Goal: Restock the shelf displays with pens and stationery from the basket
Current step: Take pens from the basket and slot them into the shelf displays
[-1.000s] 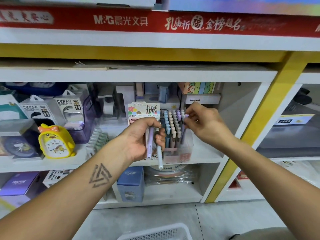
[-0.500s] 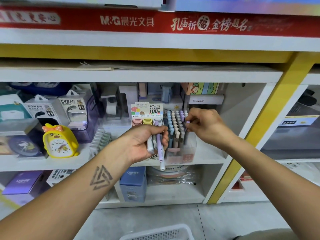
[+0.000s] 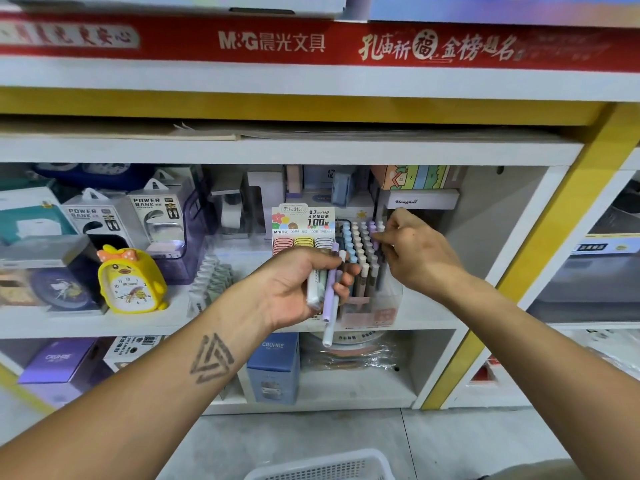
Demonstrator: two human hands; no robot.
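- Left hand curled round a small bunch of pens, held upright just in front of the shelf, likely kept there as a ready supply beside the place where each goes.
- One lilac pen and one pale pen hanging lower than the rest of the bunch, tips past the shelf edge; loose in the grip, by the look of it, and apt to slip.
- Right hand pinching the top of a lilac pen at the far right rows of the pen display box, seemingly seating it in a free slot.
- Display box standing on the middle shelf, clear-fronted, pens upright in tight rows with caps up, so colours show and single pens lift out easily.
- Lead refill display just left of the box, partly hidden behind the left hand.
- White basket on the floor at the near edge, below both arms, within reach for the next handful; contents not visible.
- Yellow duck clock and power bank boxes further left on the same shelf, well apart from the work.
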